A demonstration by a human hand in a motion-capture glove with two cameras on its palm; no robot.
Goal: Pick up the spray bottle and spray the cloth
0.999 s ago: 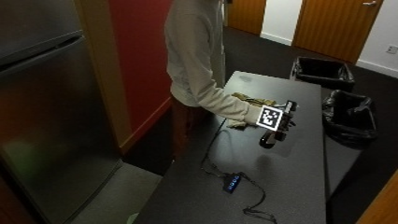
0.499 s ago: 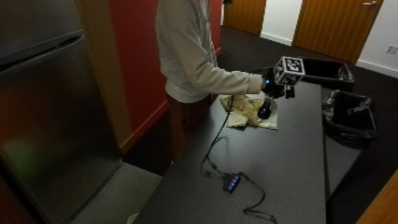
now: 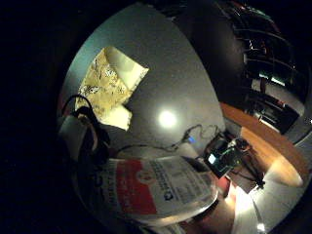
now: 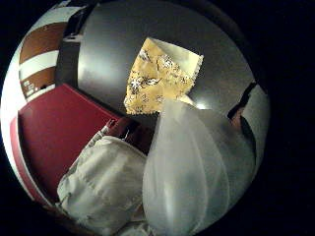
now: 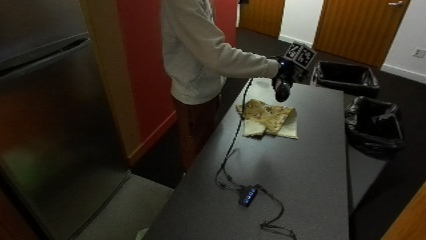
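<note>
In the outside view my gloved right hand (image 5: 282, 71) grips a dark spray bottle (image 5: 281, 90) in the air, above the far part of the dark table (image 5: 299, 165). The bottle hangs below the hand. A yellow patterned cloth (image 5: 268, 118) lies folded on the table just below and nearer than the bottle, apart from it. The little finger side palm view is filled at close range by the bottle's red and white label (image 3: 156, 190), with the cloth (image 3: 107, 87) on the table beyond. The thumb side view shows the pale bottle body (image 4: 197, 167) and the cloth (image 4: 157, 78).
Two black bins (image 5: 345, 77) (image 5: 374, 122) stand beside the table's far right side. A cable runs along the table to a small blue device (image 5: 247, 195) near the front. A steel fridge (image 5: 53, 125) and a red wall (image 5: 143, 60) stand at the left.
My hand has lifted the spray bottle from table height beside the cloth to well above it. The person has straightened up. The cloth lies uncovered where it was.
</note>
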